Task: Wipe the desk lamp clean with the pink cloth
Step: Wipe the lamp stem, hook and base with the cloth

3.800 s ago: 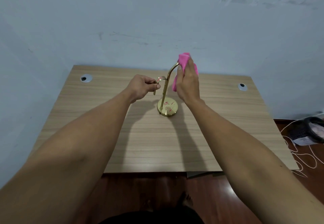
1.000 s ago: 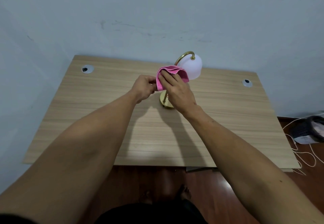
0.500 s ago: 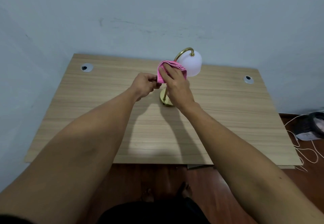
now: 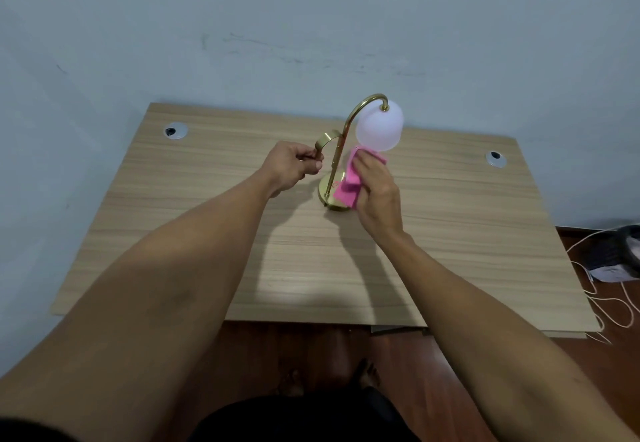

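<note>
The desk lamp (image 4: 360,130) stands upright at the desk's (image 4: 485,251) far centre; the pink cloth (image 4: 349,187) hangs at the right hand's (image 4: 377,195) nine o'clock, gripped in its curled fingers, over the gold base; the left hand (image 4: 291,166) pinches the lamp's gold handle at the stem's nine o'clock.

Both forearms bare — no sleeves; dark garment (image 4: 304,417) at the waist, feet bare.
</note>
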Demonstrator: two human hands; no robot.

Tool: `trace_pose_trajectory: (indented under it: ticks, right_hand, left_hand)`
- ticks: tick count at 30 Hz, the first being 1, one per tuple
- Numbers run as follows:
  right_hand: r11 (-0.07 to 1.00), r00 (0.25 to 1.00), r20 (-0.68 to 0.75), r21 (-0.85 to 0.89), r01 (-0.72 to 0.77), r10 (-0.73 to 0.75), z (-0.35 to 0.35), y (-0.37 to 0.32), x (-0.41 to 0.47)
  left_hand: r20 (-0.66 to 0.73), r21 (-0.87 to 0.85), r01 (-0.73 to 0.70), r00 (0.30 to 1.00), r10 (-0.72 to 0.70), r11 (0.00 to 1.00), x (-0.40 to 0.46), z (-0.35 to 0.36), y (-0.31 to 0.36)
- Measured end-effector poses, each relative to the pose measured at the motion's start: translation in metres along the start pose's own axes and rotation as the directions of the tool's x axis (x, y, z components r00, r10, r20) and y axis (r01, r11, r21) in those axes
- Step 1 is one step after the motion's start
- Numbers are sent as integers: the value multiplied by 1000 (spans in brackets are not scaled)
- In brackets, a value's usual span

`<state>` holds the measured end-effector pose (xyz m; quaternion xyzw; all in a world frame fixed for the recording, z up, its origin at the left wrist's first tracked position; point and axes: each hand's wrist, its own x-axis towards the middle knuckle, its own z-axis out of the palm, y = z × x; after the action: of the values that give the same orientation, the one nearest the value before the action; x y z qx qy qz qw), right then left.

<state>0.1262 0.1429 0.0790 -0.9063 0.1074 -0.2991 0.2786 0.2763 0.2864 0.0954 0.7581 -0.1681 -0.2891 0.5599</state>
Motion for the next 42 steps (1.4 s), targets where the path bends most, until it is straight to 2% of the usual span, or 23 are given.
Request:
trace_pose_trajectory:
  ticks: [2,4,6,10,13,15,16,17,18,19,20,21,23,24,26,28,29,33,35,37,38,40,42]
  right_hand:
    - [988,980,-149,100,-120,134,0,-11,6]
    - [980,968,-205,164,-109,142,4,-28,19]
    - [986,985,-159,162,-47,73,11,-43,29]
    - [995,996,6,-28,91,-91,22,-49,24]
    - [943,950,119,-137,304,-289,21,-39,25]
    - [901,905,169,-133,413,-390,20,-33,23]
    - [915,916,149,-107,388,-371,20,-30,19]
    - [952,952,86,-62,300,-294,19,-29,12]
    - [987,987,-14,4,163,-163,17,-29,5]
    - [996,991,-135,87,17,-5,15,-31,0]
    - [983,961,-244,159,-92,130,11,-33,-2]
    - [970,927,-317,196,-144,202,8,-35,0]
    - [977,916,-364,184,-110,171,3,-41,16]
    - [987,936,-334,152,-59,108,3,-45,25]
    - [996,987,-156,71,45,-34,7,-51,41]
    - [993,991,74,-12,113,-112,11,-54,46]
    - [988,980,136,-41,152,-145,13,-54,45]
    - [941,932,147,-15,338,-332,15,-49,30]
    - [970,968,71,61,235,-240,14,-45,16]
    - [980,998,6,189,-55,55,12,-34,0]
    - [924,967,10,291,-246,254,10,-26,-7]
    - [652,788,82,514,-558,610,5,-8,-17]
    - [402,600,136,625,-669,788,-2,18,-22]
  left_hand:
    - [9,3,7,1000,-7,1000,0,0,1]
    - [19,7,16,1000,-16,1000,-2,1,3]
    - [17,11,17,1000,-17,1000,-2,2,5]
    - [3,40,0,1000,0,999,-3,2,4]
    - [1,64,-16,1000,16,998,-2,0,2]
    - [0,79,-15,1000,15,997,0,0,1]
    - [0,77,-16,1000,16,997,1,0,1]
    - [2,62,-17,1000,17,998,0,0,1]
    - [4,40,-16,1000,16,999,0,-1,1]
    - [6,22,-16,1000,16,1000,0,-1,1]
    - [8,14,-16,1000,16,1000,0,-1,0]
    - [7,15,-14,1000,13,1000,0,0,0]
    - [4,22,-5,1000,5,1000,-1,0,1]
    - [2,20,-1,1000,1,1000,-1,1,2]
    - [6,20,4,1000,-4,1000,-3,0,5]
    - [11,35,3,1000,-4,999,-3,1,5]
    - [8,51,3,1000,-4,999,-2,1,4]
    - [-19,63,-25,999,27,998,-3,1,1]
    - [-13,44,-41,999,41,998,-4,1,1]
    - [-22,29,-30,999,31,999,-4,2,-2]
    - [-32,29,-19,999,20,999,-4,2,-5]
    - [-48,35,20,999,-18,999,-4,4,-12]
    - [-62,53,64,996,-60,997,-5,10,-21]
